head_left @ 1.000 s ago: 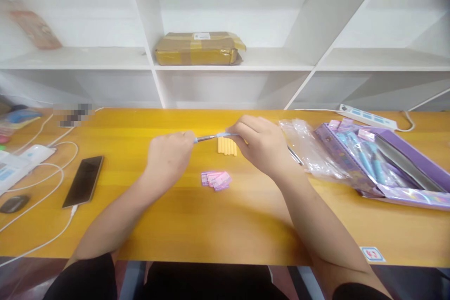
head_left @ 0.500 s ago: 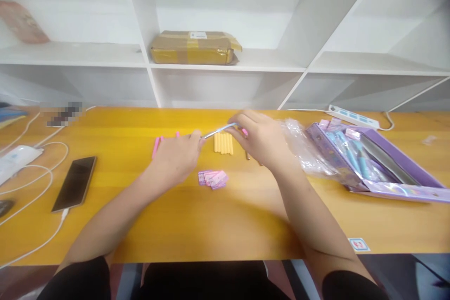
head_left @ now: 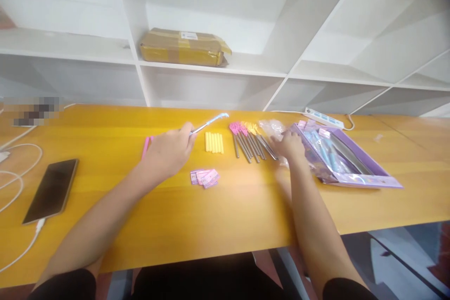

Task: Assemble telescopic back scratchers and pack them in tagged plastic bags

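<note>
My left hand (head_left: 170, 150) is closed around the metal rod of a thin back scratcher (head_left: 210, 123), whose light blue head points up and right. My right hand (head_left: 290, 146) is over the crumpled clear plastic bag (head_left: 273, 128), beside the purple box; its fingers are blurred, so I cannot tell whether they grip it. Left of that hand lies a fanned group of back scratchers (head_left: 250, 140) with pink and yellow claw heads and metal rods. A row of yellow sticks (head_left: 214, 143) lies between my hands. Pink sticks (head_left: 145, 148) show partly behind my left hand.
The purple box (head_left: 383, 181) holds light blue pieces in clear plastic. Small pink and purple cards (head_left: 204, 177) lie nearer me. A phone (head_left: 52, 191) with a charging cable is on the left, a power strip (head_left: 323, 118) behind the box, a taped carton (head_left: 184, 48) on the shelf.
My right hand has left the blue head of the back scratcher and moved right to the plastic bag, uncovering the pink and yellow scratchers. My left hand still holds the rod. The view has turned right.
</note>
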A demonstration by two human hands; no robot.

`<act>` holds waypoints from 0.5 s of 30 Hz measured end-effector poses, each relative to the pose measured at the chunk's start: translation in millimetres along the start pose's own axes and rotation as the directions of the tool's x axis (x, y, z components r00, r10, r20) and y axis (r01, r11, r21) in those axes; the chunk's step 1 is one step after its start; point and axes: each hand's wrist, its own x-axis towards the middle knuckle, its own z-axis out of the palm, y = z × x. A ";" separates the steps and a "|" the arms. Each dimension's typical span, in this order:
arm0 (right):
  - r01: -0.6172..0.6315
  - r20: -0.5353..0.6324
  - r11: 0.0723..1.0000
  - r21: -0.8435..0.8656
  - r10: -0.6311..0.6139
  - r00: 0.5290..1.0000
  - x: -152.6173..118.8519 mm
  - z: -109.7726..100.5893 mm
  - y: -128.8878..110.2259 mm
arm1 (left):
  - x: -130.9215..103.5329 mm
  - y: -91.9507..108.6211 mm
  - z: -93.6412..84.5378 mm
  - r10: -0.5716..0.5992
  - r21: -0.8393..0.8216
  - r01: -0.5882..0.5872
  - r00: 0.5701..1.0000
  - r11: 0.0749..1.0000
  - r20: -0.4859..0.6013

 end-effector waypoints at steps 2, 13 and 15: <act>-0.043 0.014 0.999 -0.004 0.043 0.999 -3.0 21.8 12.7 | 0.4 2.2 -0.3 -0.010 0.014 0.010 0.999 1.000 0.031; -0.200 -0.044 0.980 0.002 0.200 0.979 7.8 33.3 53.6 | 6.1 2.1 8.8 -0.007 0.078 0.003 0.999 0.997 0.051; -0.227 0.011 0.974 0.001 0.227 0.974 7.9 35.2 58.7 | 7.1 1.0 9.2 -0.007 0.079 0.004 0.999 0.997 0.048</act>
